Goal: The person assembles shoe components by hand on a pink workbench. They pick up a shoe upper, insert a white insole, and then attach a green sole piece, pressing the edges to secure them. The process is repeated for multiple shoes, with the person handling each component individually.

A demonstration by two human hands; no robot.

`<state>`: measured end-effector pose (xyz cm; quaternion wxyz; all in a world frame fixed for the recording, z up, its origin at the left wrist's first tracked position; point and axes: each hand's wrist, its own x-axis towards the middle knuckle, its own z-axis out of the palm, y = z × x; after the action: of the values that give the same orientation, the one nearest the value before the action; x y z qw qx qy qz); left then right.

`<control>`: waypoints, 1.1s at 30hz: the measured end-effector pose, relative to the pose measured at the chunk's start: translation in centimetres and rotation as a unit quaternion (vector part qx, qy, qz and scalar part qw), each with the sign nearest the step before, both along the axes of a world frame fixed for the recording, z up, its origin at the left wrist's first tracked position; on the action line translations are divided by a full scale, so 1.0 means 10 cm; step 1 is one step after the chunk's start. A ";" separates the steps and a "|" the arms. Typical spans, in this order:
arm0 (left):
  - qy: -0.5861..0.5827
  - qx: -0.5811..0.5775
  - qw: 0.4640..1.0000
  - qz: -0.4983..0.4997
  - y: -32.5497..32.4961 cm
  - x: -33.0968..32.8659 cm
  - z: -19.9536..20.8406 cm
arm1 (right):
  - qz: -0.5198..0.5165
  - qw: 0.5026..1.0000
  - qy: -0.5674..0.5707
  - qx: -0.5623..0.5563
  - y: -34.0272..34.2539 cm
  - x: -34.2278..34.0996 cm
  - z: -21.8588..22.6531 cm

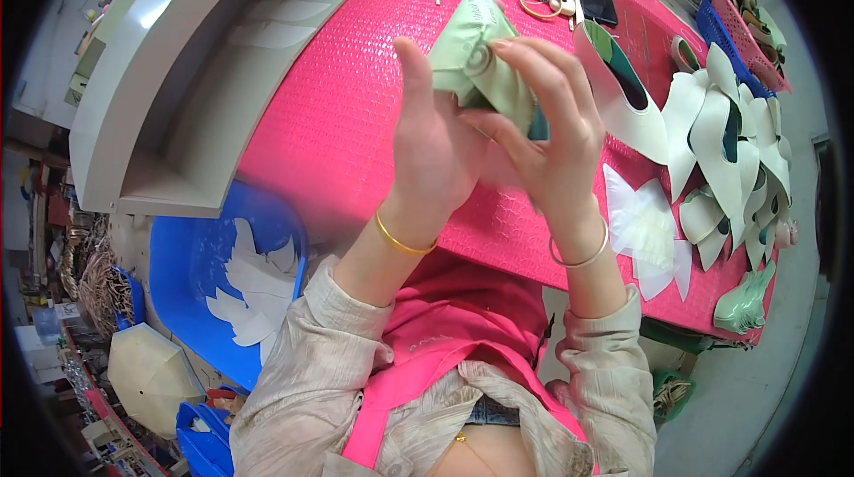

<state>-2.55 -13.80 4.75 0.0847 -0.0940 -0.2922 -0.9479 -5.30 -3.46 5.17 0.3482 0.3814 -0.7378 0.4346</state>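
Over the pink table a pale green shoe upper (pixel 485 59) is held up, its green lining side showing, with faint printing and a darker green edge low on its right. My left hand (pixel 431 139) supports it from the left, thumb stretched up and apart from it. The fingers of that hand are mostly hidden behind the piece. On its right side my right hand (pixel 556 117) grips the material, index finger and thumb bent onto it. Just right of my right hand lies a white upper (pixel 623 90) with green lining.
White uppers (pixel 721 139) pile up at the right, by thin white sheets (pixel 645 224) and a stack of green pieces (pixel 745 304). Tape rolls (pixel 540 0) and a dark phone-like slab (pixel 598 4) lie at the back. A grey shelf (pixel 169 188) and blue bin (pixel 191 272) stand left.
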 end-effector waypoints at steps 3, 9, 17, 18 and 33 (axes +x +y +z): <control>-0.023 -0.158 0.984 0.073 -0.08 -0.03 0.02 | -0.019 0.999 0.038 0.025 0.06 -0.09 0.08; -0.060 -0.119 0.986 -0.098 -0.17 0.19 0.25 | 0.302 0.697 -0.556 -0.338 0.63 -0.54 0.09; 0.173 -0.501 0.843 -0.094 -0.30 -0.14 0.26 | 0.324 0.702 -0.597 -0.214 0.80 -0.73 0.05; 0.161 -0.549 0.809 -0.137 -0.32 -0.16 0.20 | 0.279 0.714 -0.611 -0.198 0.76 -0.72 0.04; -0.058 -0.073 0.973 -0.210 -0.03 0.38 -0.61 | 0.126 0.825 -0.527 -0.163 0.77 -0.57 -0.14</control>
<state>1.27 -14.11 -1.36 -0.1405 -0.1043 -0.3390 -0.9244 -10.97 4.23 3.82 -0.0940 0.1218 -0.6727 0.7238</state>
